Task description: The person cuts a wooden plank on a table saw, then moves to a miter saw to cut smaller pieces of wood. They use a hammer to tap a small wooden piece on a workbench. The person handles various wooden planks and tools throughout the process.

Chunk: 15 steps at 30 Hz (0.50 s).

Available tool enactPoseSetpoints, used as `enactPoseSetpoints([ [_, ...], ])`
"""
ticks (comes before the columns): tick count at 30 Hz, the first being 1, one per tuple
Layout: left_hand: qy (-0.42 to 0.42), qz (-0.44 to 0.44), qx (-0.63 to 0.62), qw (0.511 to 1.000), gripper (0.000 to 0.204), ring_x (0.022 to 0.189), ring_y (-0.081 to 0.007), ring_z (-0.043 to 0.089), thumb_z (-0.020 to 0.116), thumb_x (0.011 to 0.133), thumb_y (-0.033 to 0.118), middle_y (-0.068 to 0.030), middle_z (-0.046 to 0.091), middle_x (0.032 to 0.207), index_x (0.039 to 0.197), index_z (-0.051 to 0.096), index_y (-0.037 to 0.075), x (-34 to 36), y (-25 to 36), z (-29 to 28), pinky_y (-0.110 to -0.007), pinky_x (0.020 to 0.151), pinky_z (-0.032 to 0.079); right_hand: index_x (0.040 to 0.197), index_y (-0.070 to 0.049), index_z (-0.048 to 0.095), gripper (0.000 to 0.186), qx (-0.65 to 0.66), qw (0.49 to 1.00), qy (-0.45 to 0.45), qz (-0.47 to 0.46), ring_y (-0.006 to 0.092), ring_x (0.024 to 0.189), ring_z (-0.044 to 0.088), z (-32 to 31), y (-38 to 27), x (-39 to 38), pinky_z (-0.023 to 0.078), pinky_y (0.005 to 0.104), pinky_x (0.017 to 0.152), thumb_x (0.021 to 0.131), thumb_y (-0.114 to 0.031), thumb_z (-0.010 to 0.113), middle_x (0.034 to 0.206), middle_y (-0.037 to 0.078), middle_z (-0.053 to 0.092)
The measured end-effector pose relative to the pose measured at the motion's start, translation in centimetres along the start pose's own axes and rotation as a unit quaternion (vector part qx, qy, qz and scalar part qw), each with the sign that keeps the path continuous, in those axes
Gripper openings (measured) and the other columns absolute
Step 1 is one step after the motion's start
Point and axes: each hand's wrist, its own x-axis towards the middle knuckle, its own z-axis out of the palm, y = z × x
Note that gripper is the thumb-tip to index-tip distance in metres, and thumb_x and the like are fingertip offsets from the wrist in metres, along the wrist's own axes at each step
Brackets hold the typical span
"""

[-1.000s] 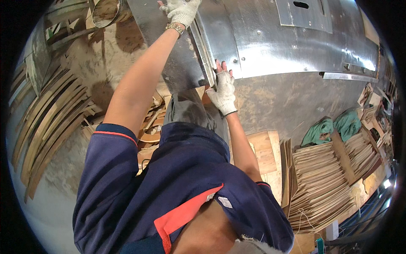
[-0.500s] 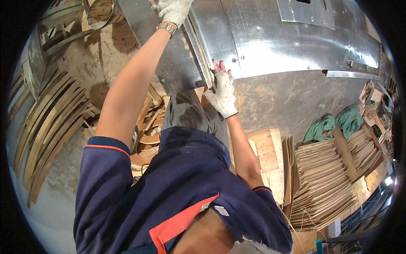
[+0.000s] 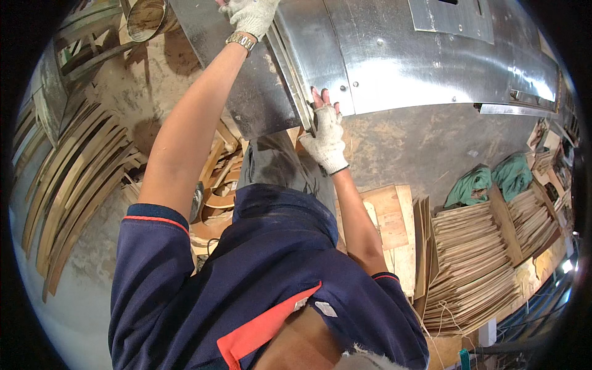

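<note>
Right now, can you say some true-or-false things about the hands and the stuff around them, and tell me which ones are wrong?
1. The left hand is farther from the body than the right hand. True.
2. The right hand is bare. False: it wears a pale glove.
3. The watch is on the left wrist. True.
4. The cloths are red. False: they are green.
5. The right hand is at the near end of the metal strip. True.
6. The curved wood lies on the person's right. False: it lies on the left.
</note>
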Motion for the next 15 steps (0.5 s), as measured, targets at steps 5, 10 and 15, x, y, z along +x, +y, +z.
enactPoseSetpoints([
  [5, 0.017, 0.023, 0.024, 0.999, 0.112, 0.145, -0.0275, 0.036, 0.074, 0.075, 0.042, -0.0131, 0.028, 0.165, 0.162, 0.013, 0.006, 0.0, -0.9, 0.6, -0.042, 0.124, 0.013, 0.155, -0.01, 0.033, 0.093, 0.001, 1.0, -0.004, 0.003, 0.0288, 0.154, 0.024, 0.0, 0.0, -0.1, 0.014, 0.0512, 0.125, 0.074, -0.013, 0.078, 0.162, 0.008, 0.036],
  [10, 0.023, 0.029, 0.021, 0.999, 0.111, 0.146, -0.0271, 0.036, 0.073, 0.076, 0.045, -0.0132, 0.028, 0.165, 0.162, 0.014, 0.005, 0.0, -1.4, 1.1, -0.042, 0.124, 0.013, 0.156, -0.01, 0.033, 0.097, 0.013, 1.0, -0.005, 0.007, 0.0285, 0.154, 0.023, -0.1, 0.0, -0.1, 0.013, 0.051, 0.126, 0.071, -0.011, 0.079, 0.162, 0.008, 0.035],
  [15, 0.007, 0.013, 0.006, 1.0, 0.109, 0.148, -0.0268, 0.032, 0.073, 0.076, 0.042, -0.0139, 0.03, 0.164, 0.162, 0.015, 0.006, -0.1, -1.1, 0.8, -0.043, 0.125, 0.011, 0.157, -0.01, 0.032, 0.099, 0.014, 1.0, -0.001, 0.005, 0.0281, 0.154, 0.022, -0.2, -0.5, 0.2, 0.012, 0.0511, 0.126, 0.069, -0.008, 0.078, 0.162, 0.007, 0.035],
])
